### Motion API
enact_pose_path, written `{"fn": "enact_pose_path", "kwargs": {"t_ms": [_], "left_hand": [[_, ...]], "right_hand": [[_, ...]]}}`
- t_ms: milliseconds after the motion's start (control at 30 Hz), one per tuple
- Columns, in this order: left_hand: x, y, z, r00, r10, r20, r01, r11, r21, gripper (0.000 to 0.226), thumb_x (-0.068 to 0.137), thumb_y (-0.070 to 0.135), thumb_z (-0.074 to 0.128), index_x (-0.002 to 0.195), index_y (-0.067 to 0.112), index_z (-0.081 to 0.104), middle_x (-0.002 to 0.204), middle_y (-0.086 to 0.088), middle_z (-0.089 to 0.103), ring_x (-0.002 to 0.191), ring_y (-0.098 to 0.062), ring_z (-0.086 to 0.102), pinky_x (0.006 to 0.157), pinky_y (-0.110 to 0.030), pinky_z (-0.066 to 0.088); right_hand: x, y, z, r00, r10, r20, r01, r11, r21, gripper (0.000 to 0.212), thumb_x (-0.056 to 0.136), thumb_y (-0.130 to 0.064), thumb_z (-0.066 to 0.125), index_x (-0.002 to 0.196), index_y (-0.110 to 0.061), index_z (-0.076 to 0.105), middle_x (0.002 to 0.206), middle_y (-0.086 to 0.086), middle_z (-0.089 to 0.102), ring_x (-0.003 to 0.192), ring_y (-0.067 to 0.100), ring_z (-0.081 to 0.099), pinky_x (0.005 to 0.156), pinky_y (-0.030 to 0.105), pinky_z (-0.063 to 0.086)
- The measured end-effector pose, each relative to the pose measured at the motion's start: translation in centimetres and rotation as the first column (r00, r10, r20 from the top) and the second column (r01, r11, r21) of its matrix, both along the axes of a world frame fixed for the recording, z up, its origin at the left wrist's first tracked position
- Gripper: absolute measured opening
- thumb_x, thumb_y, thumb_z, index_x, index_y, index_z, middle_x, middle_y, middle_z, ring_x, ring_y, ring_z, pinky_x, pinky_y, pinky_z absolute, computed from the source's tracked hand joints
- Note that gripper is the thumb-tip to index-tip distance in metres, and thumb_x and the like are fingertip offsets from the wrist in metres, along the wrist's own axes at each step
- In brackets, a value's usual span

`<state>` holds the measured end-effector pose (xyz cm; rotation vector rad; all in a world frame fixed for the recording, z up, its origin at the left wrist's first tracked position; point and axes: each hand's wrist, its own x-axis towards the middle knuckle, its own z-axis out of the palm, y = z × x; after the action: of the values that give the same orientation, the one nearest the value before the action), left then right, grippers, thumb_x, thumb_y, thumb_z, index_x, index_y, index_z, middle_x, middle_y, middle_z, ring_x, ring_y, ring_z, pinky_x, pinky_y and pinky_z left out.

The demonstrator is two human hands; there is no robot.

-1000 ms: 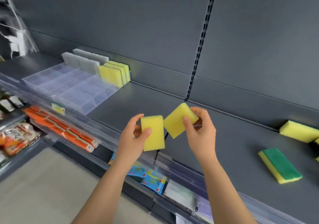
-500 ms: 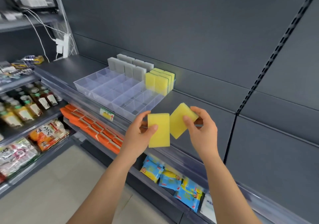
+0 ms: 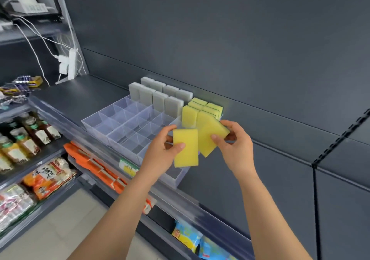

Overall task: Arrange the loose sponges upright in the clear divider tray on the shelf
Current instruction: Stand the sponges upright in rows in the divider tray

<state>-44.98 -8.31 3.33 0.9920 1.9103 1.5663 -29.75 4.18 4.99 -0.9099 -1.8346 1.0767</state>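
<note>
Your left hand [image 3: 162, 151] grasps the upright yellow sponge [image 3: 186, 149], thumb on its face and fingers [image 3: 170, 129] curled behind. Your right hand [image 3: 234, 147] pinches the tilted yellow sponge [image 3: 210, 133], whose edge meets the first one's. You hold both over the right front of the clear divider tray [image 3: 120, 123] on the shelf [image 3: 80, 93]. Grey sponges [image 3: 160, 97] stand upright along the tray's back, with standing yellow sponges [image 3: 190, 113] just beside them at the right.
</note>
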Motion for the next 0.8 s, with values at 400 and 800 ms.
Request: {"fn": "enact_pose_path", "kwargs": {"t_ms": [400, 800], "left_hand": [[-7.4, 5.0, 0.4, 0.995, -0.097, 0.024, 0.097, 0.995, -0.003, 0.042, 0.084, 0.011, 0.067, 0.107, 0.042, 0.050, 0.109, 0.002, 0.063, 0.101, -0.018, 0.062, 0.088, -0.051, 0.051], [-13.3, 8.7, 1.1, 0.972, -0.234, -0.009, 0.234, 0.972, -0.002, 0.045, 0.085, 0.014, 0.067, 0.104, 0.051, 0.048, 0.107, 0.007, 0.064, 0.098, -0.015, 0.062, 0.088, -0.047, 0.052]], "right_hand": [[-6.4, 5.3, -0.2, 0.973, -0.095, 0.209, 0.074, 0.992, 0.103, 0.035, 0.082, -0.014, 0.071, 0.112, -0.028, 0.060, 0.082, -0.012, 0.053, 0.074, 0.015, 0.054, 0.072, 0.027, 0.048], [-9.9, 7.6, 0.0, 0.864, -0.225, 0.451, 0.155, 0.970, 0.187, 0.034, 0.083, -0.010, 0.066, 0.112, -0.023, 0.056, 0.087, -0.004, 0.050, 0.072, 0.014, 0.047, 0.064, 0.026, 0.036]]}}
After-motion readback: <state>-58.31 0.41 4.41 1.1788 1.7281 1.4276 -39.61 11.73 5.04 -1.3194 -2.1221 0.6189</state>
